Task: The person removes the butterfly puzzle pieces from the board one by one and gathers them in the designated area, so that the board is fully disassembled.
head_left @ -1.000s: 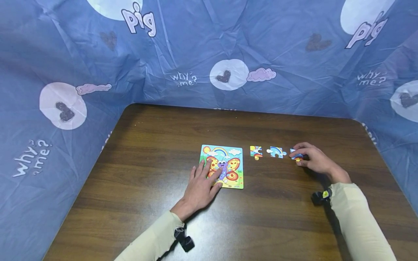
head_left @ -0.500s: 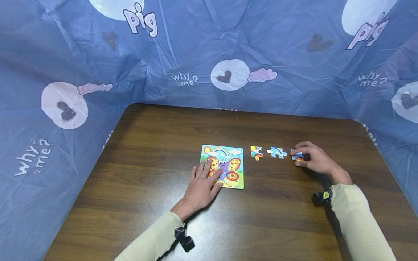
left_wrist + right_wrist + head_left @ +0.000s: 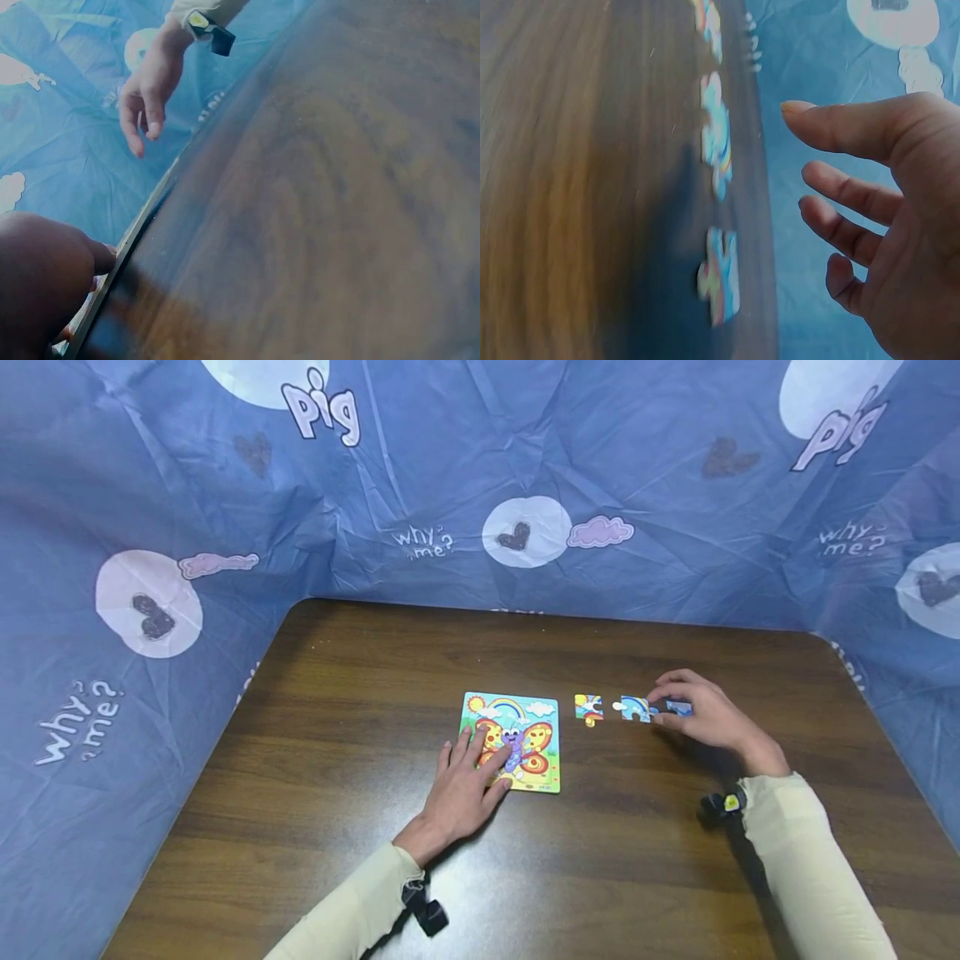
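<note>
My left hand (image 3: 459, 793) lies with spread fingers on the lower left of a butterfly puzzle board (image 3: 542, 720). To the board's right, three loose jigsaw pieces form a spaced row: a sun piece (image 3: 584, 702), a rainbow piece (image 3: 636, 703) and a blue piece (image 3: 679, 708) partly hidden by my right hand (image 3: 708, 718). That hand hovers over the row's right end, its fingertips by the rainbow piece's right tab. In the right wrist view its thumb and fingers (image 3: 847, 187) are apart with nothing between them, and all the pieces lie on the table.
The brown wooden table (image 3: 360, 693) has a dark rounded edge at the back. Blue printed cloth (image 3: 420, 460) hangs behind it and at both sides. Each wrist wears a small black camera; the left one (image 3: 425, 910) hangs close over the table.
My right hand has left the blue piece and moved left, towards the rainbow piece. My left hand and the board stay in place.
</note>
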Demonstrator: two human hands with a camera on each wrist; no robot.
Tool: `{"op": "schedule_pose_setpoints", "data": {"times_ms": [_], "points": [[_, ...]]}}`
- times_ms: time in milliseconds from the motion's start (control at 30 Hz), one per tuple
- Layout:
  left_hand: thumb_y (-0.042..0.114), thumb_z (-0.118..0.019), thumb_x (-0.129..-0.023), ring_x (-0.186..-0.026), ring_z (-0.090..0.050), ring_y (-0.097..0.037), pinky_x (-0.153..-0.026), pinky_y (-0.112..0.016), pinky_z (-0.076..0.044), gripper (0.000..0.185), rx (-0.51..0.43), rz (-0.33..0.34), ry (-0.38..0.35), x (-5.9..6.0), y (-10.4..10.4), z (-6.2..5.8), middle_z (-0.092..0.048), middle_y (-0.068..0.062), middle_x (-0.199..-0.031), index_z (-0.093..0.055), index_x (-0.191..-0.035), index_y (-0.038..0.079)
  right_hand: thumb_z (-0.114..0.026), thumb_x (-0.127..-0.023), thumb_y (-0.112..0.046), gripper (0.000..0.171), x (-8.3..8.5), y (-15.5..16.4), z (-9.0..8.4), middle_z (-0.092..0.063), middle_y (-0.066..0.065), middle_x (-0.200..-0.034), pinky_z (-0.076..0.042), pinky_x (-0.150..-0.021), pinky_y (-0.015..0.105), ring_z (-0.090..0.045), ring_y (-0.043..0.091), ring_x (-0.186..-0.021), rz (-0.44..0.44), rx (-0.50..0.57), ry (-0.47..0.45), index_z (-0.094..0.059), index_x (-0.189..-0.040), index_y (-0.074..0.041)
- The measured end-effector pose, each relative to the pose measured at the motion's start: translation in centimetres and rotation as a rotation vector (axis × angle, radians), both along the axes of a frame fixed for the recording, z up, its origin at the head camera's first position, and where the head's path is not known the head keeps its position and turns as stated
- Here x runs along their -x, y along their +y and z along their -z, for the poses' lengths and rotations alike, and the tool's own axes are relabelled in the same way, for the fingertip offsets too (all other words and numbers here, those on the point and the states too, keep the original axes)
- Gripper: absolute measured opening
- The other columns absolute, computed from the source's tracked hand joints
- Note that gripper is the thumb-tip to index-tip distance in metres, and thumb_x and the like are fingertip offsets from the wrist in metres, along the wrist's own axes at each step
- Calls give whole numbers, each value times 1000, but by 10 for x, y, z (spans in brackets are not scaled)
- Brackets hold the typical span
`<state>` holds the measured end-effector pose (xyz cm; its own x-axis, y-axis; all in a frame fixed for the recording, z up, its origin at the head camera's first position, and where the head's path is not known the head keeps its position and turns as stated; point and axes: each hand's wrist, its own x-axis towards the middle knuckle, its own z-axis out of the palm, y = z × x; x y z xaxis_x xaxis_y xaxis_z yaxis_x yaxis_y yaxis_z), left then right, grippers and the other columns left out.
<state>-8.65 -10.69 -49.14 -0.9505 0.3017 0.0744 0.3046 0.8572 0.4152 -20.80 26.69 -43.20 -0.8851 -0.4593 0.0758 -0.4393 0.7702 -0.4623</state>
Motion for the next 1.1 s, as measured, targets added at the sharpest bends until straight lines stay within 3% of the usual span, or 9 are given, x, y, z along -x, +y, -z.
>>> {"op": "schedule_pose_setpoints", "data": {"times_ms": [267, 600, 833, 1100], "points": [[41, -53, -101, -155, -15, -44, -122, -67, -17, 53, -36, -5, -18, -3, -1, -1, -19, -21, -167, -47, -150, 24, -78, -84, -8, 27, 5, -33, -8, -60, 20, -130, -45, -95, 54, -57, 38, -119, -54, 35, -13, -73, -111, -5], [43, -55, -100, -155, -16, -45, -121, -67, -19, 54, -31, -1, 1, -19, -5, -2, -19, -19, -168, -47, -150, 25, -76, -86, -9, 27, 11, -85, -6, -60, 20, -129, -46, -100, 56, -57, 37, -120, -152, 61, -35, -73, -112, -5], [44, -56, -99, -154, -18, -46, -119, -68, -22, 55, -20, 0, 13, -27, -7, -2, -20, -20, -167, -47, -150, 25, -75, -88, -12, 27, 6, -133, -7, -62, 14, -126, -50, -97, 52, -61, 32, -114, -199, 70, -60, -73, -113, -6], [45, -55, -99, -154, -21, -45, -119, -69, -21, 55, 6, 11, 13, -33, -7, -3, -24, -20, -166, -47, -150, 25, -72, -91, -18, 34, -3, -184, -2, -61, 13, -132, -45, -106, 57, -58, 32, -125, -216, 25, -103, -69, -123, -9]]}}
